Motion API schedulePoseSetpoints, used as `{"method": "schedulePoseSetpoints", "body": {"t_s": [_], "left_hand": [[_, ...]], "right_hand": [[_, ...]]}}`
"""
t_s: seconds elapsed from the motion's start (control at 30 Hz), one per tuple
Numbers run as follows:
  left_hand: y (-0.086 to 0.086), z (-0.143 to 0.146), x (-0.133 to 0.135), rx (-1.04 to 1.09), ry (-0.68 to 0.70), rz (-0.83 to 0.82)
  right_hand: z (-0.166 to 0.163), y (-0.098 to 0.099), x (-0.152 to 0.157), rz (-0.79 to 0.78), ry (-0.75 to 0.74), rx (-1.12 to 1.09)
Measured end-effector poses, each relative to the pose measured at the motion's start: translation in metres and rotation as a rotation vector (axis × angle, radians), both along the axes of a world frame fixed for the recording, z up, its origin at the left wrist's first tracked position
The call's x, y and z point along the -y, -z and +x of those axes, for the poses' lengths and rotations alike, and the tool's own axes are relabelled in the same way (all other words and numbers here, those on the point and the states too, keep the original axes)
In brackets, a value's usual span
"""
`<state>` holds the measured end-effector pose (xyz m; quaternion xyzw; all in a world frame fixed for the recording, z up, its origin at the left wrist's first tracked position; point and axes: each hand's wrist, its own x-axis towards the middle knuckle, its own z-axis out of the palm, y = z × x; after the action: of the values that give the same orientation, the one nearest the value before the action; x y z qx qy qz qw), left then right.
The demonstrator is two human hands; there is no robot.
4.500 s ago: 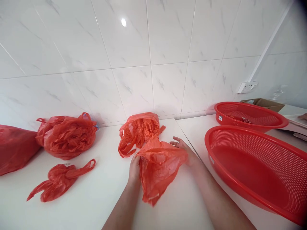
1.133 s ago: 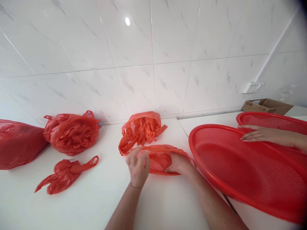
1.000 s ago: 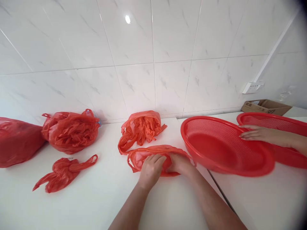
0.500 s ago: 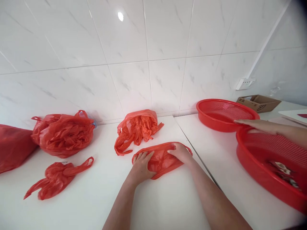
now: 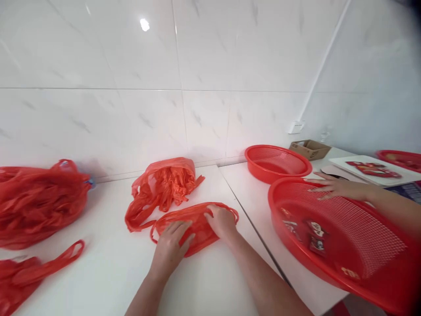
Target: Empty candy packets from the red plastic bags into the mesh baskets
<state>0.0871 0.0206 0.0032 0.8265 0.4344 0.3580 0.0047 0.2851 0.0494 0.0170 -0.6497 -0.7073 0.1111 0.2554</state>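
Note:
A red plastic bag (image 5: pixel 197 226) lies spread on the white table in front of me, its handle loops out at both ends. My left hand (image 5: pixel 171 245) rests on its near left part, fingers stretched and thumb apart. On the bag's right side is my right hand (image 5: pixel 222 221), thumb and fingers apart; part of the fingers is hard to see. Just behind lies a bunch of crumpled red plastic bags (image 5: pixel 167 182). Another person's hand (image 5: pixel 338 186) lies with spread fingers over the rim of a large red plastic basket (image 5: pixel 274 210), which holds several small wrapped packets (image 5: pixel 317 241).
A pile of red bags (image 5: pixel 42 206) and a loose red bag (image 5: pixel 33 281) lie left. Behind the large basket are a second red basket (image 5: pixel 253 169), a cardboard box (image 5: pixel 311 151) and a white board (image 5: pixel 342 164) with red packets. A tiled wall (image 5: pixel 148 123) closes the back.
The view has swung right, showing more of the large basket and its packets. Both my hands stay on the bag. The other person's hand has spread its fingers over the basket rim.

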Motion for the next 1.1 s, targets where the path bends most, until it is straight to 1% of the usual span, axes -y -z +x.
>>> {"method": "schedulePoseSetpoints", "body": {"t_s": [0.07,0.13,0.2,0.23,0.3,0.4,0.47,0.53,0.6,0.67,0.73,0.77,0.8,0.83,0.9,1.0,1.1], "left_hand": [[0.003,0.006,0.002,-0.054,0.1,-0.06],[0.006,0.01,0.002,-0.112,0.159,-0.135],[0.008,0.011,0.0,-0.151,0.181,-0.194],[0.008,0.012,-0.002,-0.159,0.182,-0.213],[0.009,0.011,-0.006,-0.162,0.174,-0.227],[0.01,0.01,-0.01,-0.15,0.15,-0.206],[0.009,0.01,-0.01,-0.14,0.135,-0.194],[0.008,0.009,-0.009,-0.128,0.118,-0.187],[0.006,0.008,-0.008,-0.12,0.1,-0.177],[0.005,0.008,-0.007,-0.125,0.087,-0.151],[0.005,0.007,-0.006,-0.13,0.06,-0.093],[0.005,0.007,-0.006,-0.126,0.039,-0.049],[0.005,0.008,-0.005,-0.118,0.015,0.001],[0.005,0.008,-0.005,-0.105,-0.01,0.051],[0.005,0.009,-0.003,-0.074,-0.044,0.131],[0.003,0.012,0.001,-0.033,-0.057,0.188],[0.0,0.017,0.005,0.008,-0.036,0.187]], "right_hand": [[-0.006,0.003,0.001,0.045,-0.018,-0.018],[-0.008,0.006,-0.003,-0.017,-0.018,-0.021],[-0.005,0.009,-0.008,-0.096,-0.004,-0.028],[-0.003,0.01,-0.011,-0.106,0.004,-0.038],[0.001,0.008,-0.015,-0.041,0.007,-0.07],[-0.001,0.0,-0.005,0.149,-0.038,-0.129],[-0.007,-0.009,0.014,0.27,-0.1,-0.165],[-0.011,-0.019,0.041,0.373,-0.155,-0.19],[-0.006,-0.028,0.071,0.46,-0.186,-0.203],[0.009,-0.036,0.099,0.563,-0.169,-0.194],[0.033,-0.041,0.122,0.65,-0.07,-0.13],[0.046,-0.044,0.132,0.65,-0.001,-0.071],[0.059,-0.045,0.141,0.61,0.069,-0.006],[0.071,-0.047,0.15,0.551,0.135,0.06],[0.093,-0.049,0.166,0.398,0.217,0.18],[0.116,-0.049,0.186,0.186,0.279,0.316],[0.121,-0.047,0.198,-0.002,0.281,0.439]]}}
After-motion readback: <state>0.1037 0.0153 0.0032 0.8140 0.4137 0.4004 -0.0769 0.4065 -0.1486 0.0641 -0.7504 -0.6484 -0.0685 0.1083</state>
